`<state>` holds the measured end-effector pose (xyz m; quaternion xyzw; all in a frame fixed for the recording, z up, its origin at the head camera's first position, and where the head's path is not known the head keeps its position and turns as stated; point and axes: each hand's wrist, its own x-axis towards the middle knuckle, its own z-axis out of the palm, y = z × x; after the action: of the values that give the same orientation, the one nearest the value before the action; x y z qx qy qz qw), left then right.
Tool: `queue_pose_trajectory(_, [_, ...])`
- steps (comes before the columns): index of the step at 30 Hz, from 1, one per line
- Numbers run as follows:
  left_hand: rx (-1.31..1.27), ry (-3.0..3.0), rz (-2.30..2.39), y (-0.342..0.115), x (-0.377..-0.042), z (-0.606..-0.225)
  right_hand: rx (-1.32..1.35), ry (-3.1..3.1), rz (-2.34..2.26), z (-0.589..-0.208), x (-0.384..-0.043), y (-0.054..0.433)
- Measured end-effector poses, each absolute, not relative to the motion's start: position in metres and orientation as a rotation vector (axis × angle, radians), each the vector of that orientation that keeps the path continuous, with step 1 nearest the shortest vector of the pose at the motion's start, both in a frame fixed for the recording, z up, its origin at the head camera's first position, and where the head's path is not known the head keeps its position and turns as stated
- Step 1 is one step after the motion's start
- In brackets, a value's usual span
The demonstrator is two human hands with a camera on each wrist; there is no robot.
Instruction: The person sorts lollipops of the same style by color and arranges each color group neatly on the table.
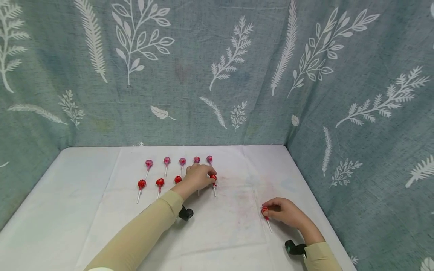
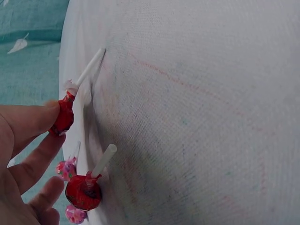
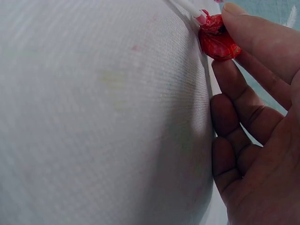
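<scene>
My left hand (image 1: pixel 196 177) pinches a red-wrapped lollipop (image 2: pixel 64 116) by its head between thumb and finger, its white stick pointing toward the near side. Right beside it, another red lollipop (image 2: pixel 84 192) lies on the cloth under my curled lower fingers; the head view hides most of it behind the hand. Out at the right of the table, my right hand (image 1: pixel 285 212) holds a third red lollipop (image 3: pixel 219 43) by its wrapped head between thumb and fingertips. That stick slants down toward the near edge, and the other fingers rest against the white cloth.
Pink lollipops (image 1: pixel 167 160) form a back row on the white-covered table (image 1: pixel 234 233). More red lollipops (image 1: pixel 141 184) lie in a row before them, left of my left hand. A patterned green curtain (image 1: pixel 190 94) closes off the back and sides.
</scene>
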<state>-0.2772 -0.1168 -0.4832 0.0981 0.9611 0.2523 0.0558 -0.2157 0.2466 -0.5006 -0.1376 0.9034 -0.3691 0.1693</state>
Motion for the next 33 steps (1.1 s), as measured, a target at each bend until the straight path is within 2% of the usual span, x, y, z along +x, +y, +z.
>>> queue_pose_trajectory(23, [0.271,2.930,0.734,-0.118,-0.280,-0.489,-0.499,2.571,-1.025,-0.496,-0.217,0.247])
queue_pose_trajectory(33, [0.279,2.920,0.740,-0.117,-0.279,-0.490,-0.519,2.614,-1.035,-0.489,-0.232,0.227])
